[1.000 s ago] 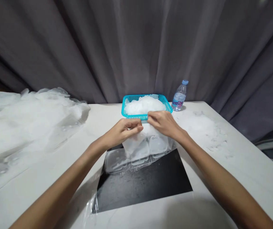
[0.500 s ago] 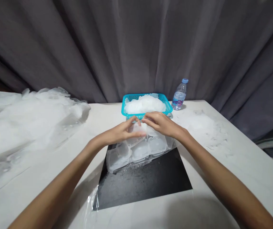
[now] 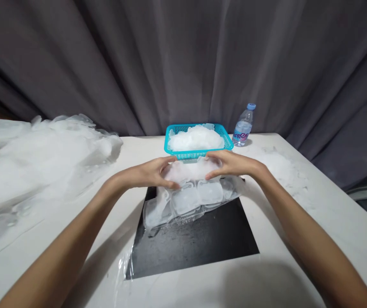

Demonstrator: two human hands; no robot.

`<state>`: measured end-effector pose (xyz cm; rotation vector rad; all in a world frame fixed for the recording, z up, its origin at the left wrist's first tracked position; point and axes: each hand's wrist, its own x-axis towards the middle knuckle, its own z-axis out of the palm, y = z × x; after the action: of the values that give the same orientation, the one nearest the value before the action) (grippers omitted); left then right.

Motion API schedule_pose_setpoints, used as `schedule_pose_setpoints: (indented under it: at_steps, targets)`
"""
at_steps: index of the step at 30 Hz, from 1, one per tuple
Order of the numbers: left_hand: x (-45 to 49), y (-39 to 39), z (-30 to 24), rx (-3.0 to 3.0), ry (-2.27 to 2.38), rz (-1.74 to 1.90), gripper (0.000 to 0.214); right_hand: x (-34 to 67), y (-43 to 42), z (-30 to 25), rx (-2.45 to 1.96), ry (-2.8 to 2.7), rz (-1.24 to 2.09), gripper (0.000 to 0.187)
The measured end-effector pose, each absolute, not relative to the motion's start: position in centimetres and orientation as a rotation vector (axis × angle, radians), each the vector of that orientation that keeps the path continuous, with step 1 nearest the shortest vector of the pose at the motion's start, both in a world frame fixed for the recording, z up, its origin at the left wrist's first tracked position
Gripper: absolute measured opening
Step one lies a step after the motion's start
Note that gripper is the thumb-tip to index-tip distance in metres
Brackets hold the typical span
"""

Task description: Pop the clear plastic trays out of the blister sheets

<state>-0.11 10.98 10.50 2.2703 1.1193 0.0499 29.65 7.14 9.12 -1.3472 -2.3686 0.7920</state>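
Note:
Both my hands grip a folded bundle of clear plastic sheet [image 3: 188, 171] with moulded rounded pockets, just in front of a turquoise basket [image 3: 170, 150]. My left hand [image 3: 153, 173] clasps the bundle's left end, fingers curled round it. My right hand [image 3: 231, 164] clasps its right end the same way. The rest of the pocketed sheet [image 3: 190, 201] trails down from the bundle onto a black panel [image 3: 196, 244] set in the white table [image 3: 299, 239]. The basket is heaped with white translucent plastic pieces [image 3: 196, 137].
A big heap of clear plastic film [image 3: 39, 158] covers the table's left side. Small plastic scraps [image 3: 282, 171] lie on the right. A water bottle [image 3: 244, 126] with a blue cap stands right of the basket. Dark curtains [image 3: 183, 60] hang behind the table.
My hands moved apart from a pinch at the sheet's middle to its two ends. The sheet's top part is now gathered into a bundle and lifted slightly.

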Motion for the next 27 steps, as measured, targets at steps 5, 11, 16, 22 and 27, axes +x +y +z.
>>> schedule_pose_setpoints:
  at_steps: [5,11,16,22,27]
  targets:
    - [-0.6,10.1,13.5,2.431,1.183,0.179,0.070,30.2,6.2,11.2,-1.278,-2.333,0.421,0.025]
    - [-1.0,7.3,17.3,2.634,1.207,0.866,0.018,28.7,4.0,14.0,-1.128,-2.064,-0.236,0.014]
    - [0.0,6.2,17.7,2.699,1.420,1.267,0.032,28.5,3.8,14.2,-1.140,-1.934,-0.320,0.015]
    - [-0.6,7.6,16.7,2.779,1.596,1.223,0.030,29.0,5.9,12.7,-1.134,-1.964,-0.177,0.020]
    - [-1.2,8.3,17.5,2.806,1.583,1.335,0.023,28.1,7.0,13.7,-1.095,-1.867,-0.316,0.022]
